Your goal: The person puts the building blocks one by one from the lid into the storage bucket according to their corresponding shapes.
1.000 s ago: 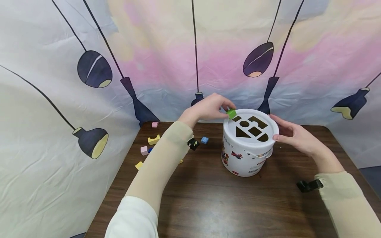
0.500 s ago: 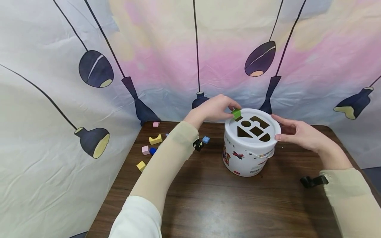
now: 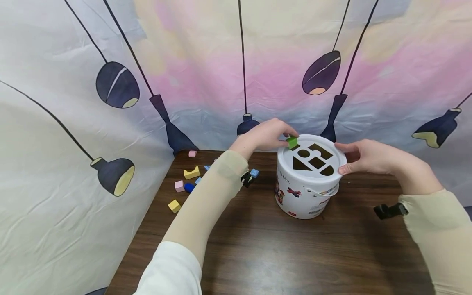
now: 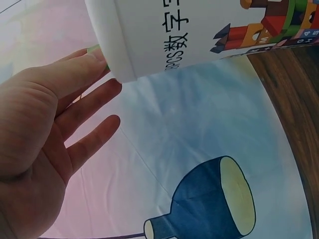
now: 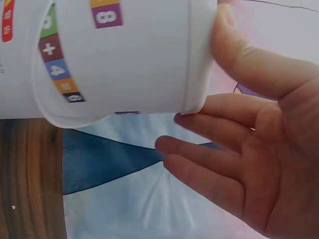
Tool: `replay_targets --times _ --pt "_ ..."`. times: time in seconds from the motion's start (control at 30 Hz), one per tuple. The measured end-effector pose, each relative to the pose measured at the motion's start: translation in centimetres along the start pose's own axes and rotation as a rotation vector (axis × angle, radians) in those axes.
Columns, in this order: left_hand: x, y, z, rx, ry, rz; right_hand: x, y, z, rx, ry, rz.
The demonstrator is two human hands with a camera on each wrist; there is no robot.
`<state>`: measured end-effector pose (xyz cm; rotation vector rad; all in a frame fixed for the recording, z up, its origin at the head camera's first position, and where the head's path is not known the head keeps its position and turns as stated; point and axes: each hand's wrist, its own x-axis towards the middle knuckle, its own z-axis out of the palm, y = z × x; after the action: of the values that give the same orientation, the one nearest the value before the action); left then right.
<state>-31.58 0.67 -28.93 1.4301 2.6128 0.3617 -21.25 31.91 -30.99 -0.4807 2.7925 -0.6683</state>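
Observation:
A white bucket (image 3: 298,196) stands upright on the table, its lid (image 3: 287,162) pierced with holes of several shapes. My left hand (image 3: 263,134) pinches a green block (image 3: 292,142) at the lid's left rim, over the hole there. In the left wrist view, only a sliver of the green block (image 4: 93,49) shows past the thumb; the remaining fingers are spread beside the lid. My right hand (image 3: 372,157) holds the lid's right edge, thumb in front and fingers behind. The right wrist view has the thumb (image 5: 244,57) against the rim and the lower fingers off the bucket.
Loose blocks lie on the left of the wooden table (image 3: 295,254): a yellow arch (image 3: 191,173), a yellow block (image 3: 174,206), pink blocks (image 3: 179,186) and blue ones (image 3: 189,187). Another blue block (image 3: 254,173) lies left of the bucket. Behind hangs a printed cloth (image 3: 206,82).
My left hand has carried the green block slightly right, from the rim to over the lid's left hole, and holds it there. The right hand stays on the rim while its forearm has shifted.

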Motion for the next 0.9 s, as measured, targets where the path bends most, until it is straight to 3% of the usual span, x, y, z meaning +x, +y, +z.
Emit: replay_targets --times 0.33,0.9 --pt "0.62 0.21 0.46 0.028 -0.017 -0.015 0.26 -0.02 -0.2 0.036 -0.027 0.018" --pt "0.85 0.13 0.78 0.047 -0.002 -0.019 0.06 0.5 0.2 0.074 0.004 0.002"
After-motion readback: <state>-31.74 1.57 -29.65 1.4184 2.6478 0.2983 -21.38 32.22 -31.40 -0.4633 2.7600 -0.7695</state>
